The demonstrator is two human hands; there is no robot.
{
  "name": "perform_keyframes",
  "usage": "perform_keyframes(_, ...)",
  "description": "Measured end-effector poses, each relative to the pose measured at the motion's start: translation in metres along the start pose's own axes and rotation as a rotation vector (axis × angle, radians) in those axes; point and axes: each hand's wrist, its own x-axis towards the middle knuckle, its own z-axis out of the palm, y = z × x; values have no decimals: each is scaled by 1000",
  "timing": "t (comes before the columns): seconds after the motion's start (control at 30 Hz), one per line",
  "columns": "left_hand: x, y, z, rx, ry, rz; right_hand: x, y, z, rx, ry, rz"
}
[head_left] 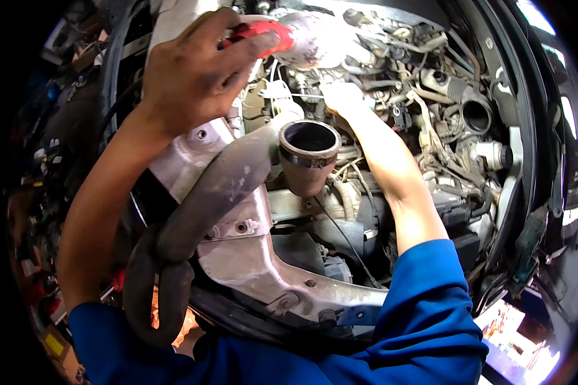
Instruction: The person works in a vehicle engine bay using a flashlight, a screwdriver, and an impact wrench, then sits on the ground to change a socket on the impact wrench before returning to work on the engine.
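While the left hand's (pixel 192 80) fingers grasp the red end of a red-and-whitish object (pixel 276 38) at 12 o'clock, glare hides whether the right hand (pixel 343 97), at 1 o'clock, grips anything. Between the forearms, an open-mouthed cuff (pixel 307 176), dark inside, adjoins a thick grey hose (pixel 221 183); a narrow gap separates cuff from right forearm (pixel 395 160). A pale metal crossmember (pixel 247 260) edges the engine bay near 7 o'clock. At 2 o'clock, a ribbed pipe (pixel 458 90) gapes, dark within.
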Motion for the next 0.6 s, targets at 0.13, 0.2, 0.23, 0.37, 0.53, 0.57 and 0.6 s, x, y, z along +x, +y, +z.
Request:
perform_keyframes(0.13,-3,5,-8,-283,-28,-102,-8,20,0,247,-91,8)
perform_keyframes(0.2,-7,6,-26,-114,-91,-131,-6,-5,-40,185,-231,78)
perform_keyframes(0.23,-3,7,-25,-164,-56,-87,-11,-1,-45,181,-347,73)
perform_keyframes(0.37,2,3,-9,-48,40,6,-38,17,-18,309,-436,64)
perform_keyframes(0.53,4,5,-11,-23,6,5,-60,-21,-15,413,-221,262)
perform_keyframes(0.57,5,7,-13,-38,-8,-7,-62,-26,-10,412,-368,165)
perform_keyframes(0.6,5,8,-14,-51,-24,-22,-58,-33,-4,135,-477,-194)
